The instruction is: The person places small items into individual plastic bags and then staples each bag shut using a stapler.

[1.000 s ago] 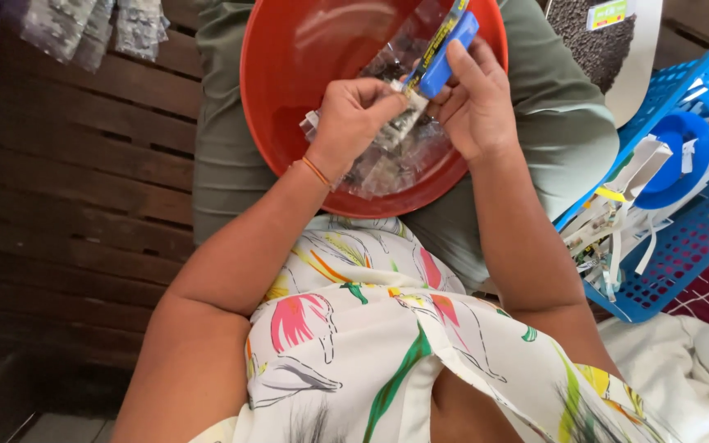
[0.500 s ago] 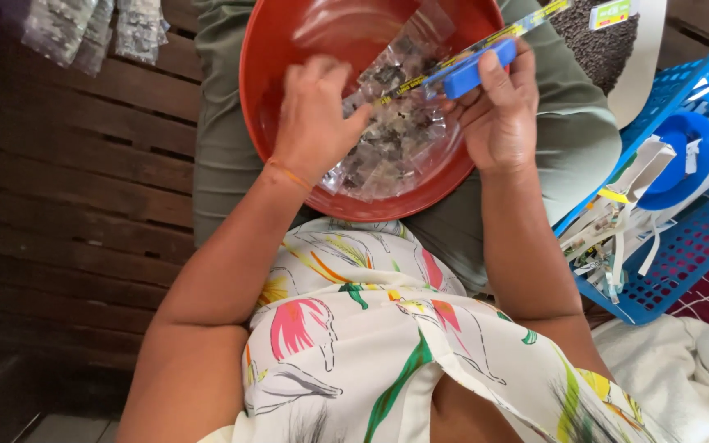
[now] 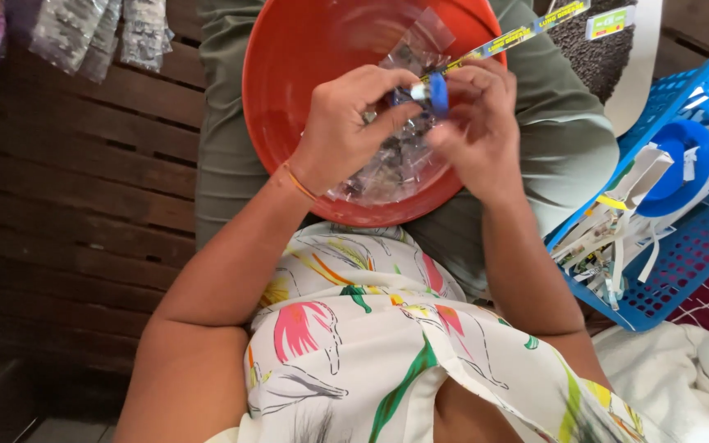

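Both hands now meet on the blue header over the red bowl.

The left hand (image 3: pixel 353 123), which half a second ago lay flat on the clear plastic packet (image 3: pixel 387 160), has come up to pinch the folded blue and yellow card header (image 3: pixel 436 90) from the nine o'clock side. The right hand (image 3: pixel 473 123) closes its fingers on the same header from three o'clock, so the strip that earlier stuck out straight is now bent over the packet's mouth. The packet stays inside the round red plastic bowl (image 3: pixel 289 74) on the person's lap, just under the hands. A blue plastic mesh basket (image 3: pixel 699 246) of paper strips sits at three o'clock of the bowl, untouched.
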